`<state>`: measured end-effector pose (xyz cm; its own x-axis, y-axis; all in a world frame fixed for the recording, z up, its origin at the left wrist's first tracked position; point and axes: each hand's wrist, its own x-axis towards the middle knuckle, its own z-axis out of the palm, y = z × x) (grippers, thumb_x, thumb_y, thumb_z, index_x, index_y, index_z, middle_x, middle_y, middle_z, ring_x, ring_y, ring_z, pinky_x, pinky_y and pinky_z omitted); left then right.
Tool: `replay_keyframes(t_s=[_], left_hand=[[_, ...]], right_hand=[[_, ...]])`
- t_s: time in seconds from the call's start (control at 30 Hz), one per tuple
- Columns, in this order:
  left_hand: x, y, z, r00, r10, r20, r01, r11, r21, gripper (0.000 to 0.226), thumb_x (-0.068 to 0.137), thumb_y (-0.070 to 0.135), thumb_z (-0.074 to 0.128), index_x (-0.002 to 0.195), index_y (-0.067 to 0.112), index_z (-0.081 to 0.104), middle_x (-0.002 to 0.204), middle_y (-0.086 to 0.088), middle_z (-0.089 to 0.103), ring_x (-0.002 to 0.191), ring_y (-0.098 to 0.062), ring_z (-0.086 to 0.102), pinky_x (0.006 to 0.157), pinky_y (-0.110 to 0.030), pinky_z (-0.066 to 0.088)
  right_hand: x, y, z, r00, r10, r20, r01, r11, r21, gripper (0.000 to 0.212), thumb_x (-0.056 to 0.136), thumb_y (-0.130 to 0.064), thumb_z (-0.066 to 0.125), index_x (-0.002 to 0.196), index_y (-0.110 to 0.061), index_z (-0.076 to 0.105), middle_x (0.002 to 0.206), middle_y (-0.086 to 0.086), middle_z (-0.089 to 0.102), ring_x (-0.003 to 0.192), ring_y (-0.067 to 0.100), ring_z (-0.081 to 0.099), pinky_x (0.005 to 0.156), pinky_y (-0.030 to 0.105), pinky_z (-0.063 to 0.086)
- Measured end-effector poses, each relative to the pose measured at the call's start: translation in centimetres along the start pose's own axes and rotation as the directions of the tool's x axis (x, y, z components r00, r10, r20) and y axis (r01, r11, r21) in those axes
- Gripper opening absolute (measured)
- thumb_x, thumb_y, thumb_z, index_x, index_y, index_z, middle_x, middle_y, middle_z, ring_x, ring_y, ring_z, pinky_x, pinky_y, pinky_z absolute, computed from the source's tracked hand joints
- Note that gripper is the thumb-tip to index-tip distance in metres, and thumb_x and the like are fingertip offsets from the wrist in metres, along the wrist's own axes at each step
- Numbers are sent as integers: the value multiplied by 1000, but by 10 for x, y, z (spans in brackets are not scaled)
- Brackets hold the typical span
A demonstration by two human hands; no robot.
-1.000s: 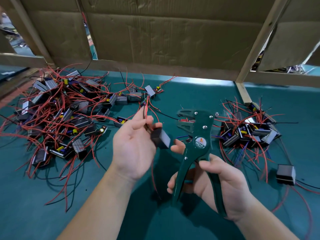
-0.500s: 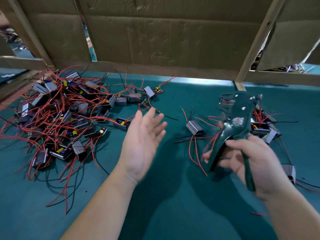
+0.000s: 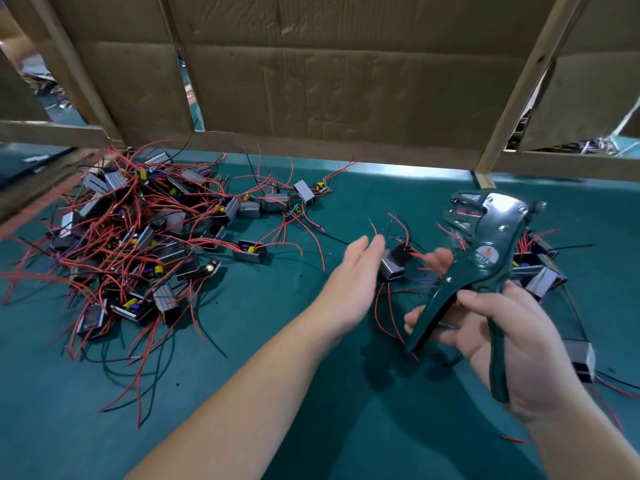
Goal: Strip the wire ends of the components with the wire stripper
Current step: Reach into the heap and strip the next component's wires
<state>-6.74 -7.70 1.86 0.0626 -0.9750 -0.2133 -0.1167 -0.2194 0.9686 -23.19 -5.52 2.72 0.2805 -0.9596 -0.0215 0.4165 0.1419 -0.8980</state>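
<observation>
Wire stripper (image 3: 485, 258) gripped by right hand (image 3: 512, 344); left hand (image 3: 349, 282) spread, empty. Large pile (image 3: 138, 237) left of stripper judged unstripped; small pile (image 3: 540, 271) behind it, probably done.

The right pile of components (image 3: 540, 280) lies mostly hidden behind the wire stripper (image 3: 485, 258) — fingers (image 3: 360, 245) of the left hand (image 3: 346, 292) blurred.

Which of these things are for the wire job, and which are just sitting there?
For the job: wire stripper, gripped by the right hand; loose component by the open left hand; big component pile; smaller pile.
Just lying about: cardboard wall; wooden post; green mat.
</observation>
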Motion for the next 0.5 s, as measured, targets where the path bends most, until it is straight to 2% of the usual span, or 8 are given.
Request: replay_keyframes(t_s=[0.1,0.17,0.23,0.27,0.37,0.4,0.43,0.5], left_hand=[[12,5,19,982,-71,175,111,966,-234,86,89,69,32,154,22,2,147,-8,45,134,-22,44,118,-42,22],[10,6,20,971,-51,232,99,975,-201,64,101,50,31,152,15,19,139,-11,54,127,-20,51,116,-37,26],[3,9,4,983,166,78,-171,983,68,37,99,21,47,135,15,51,127,-3,63,113,-11,58,107,-28,38],[-2,13,-7,942,333,-42,-316,922,222,33,92,6,49,121,14,62,114,2,67,103,-7,61,99,-24,43],[-21,18,-49,598,740,-307,-580,664,472,53,70,-8,37,110,12,65,99,4,64,90,-8,61,82,-18,46],[-24,16,-64,497,778,-384,-585,627,514,61,68,-11,35,120,13,57,109,0,60,96,-11,59,82,-19,47],[-25,15,-81,457,760,-461,-544,649,532,69,68,-13,34,130,14,47,119,-3,55,104,-13,56,83,-21,47],[-21,12,-114,558,636,-533,-314,756,574,75,72,-16,39,142,10,33,134,-10,45,121,-18,45,98,-23,40]], right_hand=[[0,3,2,999,24,36,-25,1000,18,51,74,-10,50,124,0,54,98,17,69,74,40,64,67,53,56],[0,4,4,996,34,77,-37,999,35,56,71,-13,57,126,1,53,105,18,69,84,39,66,72,56,54],[-1,6,4,994,42,100,-47,998,48,58,70,-14,58,127,0,52,110,18,69,85,39,65,74,58,54],[-1,6,4,994,45,96,-50,998,49,57,71,-14,57,127,0,53,109,16,69,81,39,65,72,57,54],[-3,8,7,995,45,86,-47,999,25,56,71,-12,57,125,0,53,111,12,69,71,42,64,68,56,55],[-3,8,8,995,54,86,-56,998,25,54,70,-10,58,124,-1,54,112,10,69,70,43,64,66,55,55],[-4,8,10,994,65,84,-68,997,31,51,70,-8,56,122,-2,55,114,9,69,70,44,64,64,55,55],[-5,7,12,993,85,79,-88,995,47,48,72,-9,50,119,-2,56,122,8,66,70,46,63,61,53,55]])
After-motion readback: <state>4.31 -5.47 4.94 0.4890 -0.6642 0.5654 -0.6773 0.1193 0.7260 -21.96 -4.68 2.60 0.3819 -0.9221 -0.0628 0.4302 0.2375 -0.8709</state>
